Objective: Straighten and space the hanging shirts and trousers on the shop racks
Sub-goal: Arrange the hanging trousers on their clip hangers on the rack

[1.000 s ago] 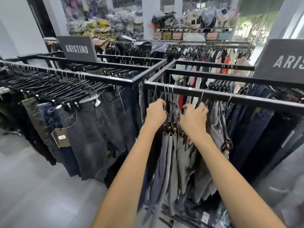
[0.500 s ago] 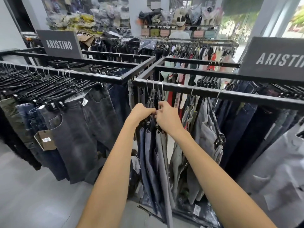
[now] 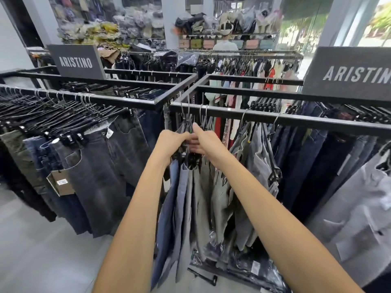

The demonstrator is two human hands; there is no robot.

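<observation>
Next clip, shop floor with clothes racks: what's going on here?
A person is working at the left end of the right-hand rail. The left hand grips a bunch of clip hangers holding grey and blue trousers; the right hand reaches in among them, its grip hidden. A loose black hanger lies on the floor below.

Bunched grey-blue trousers (image 3: 186, 199) on rail (image 3: 275, 118)

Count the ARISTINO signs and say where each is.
2. The left sign stands atop the left rack; the right sign atop the right rack, cut off by the picture's edge. Others may be hidden.
</observation>
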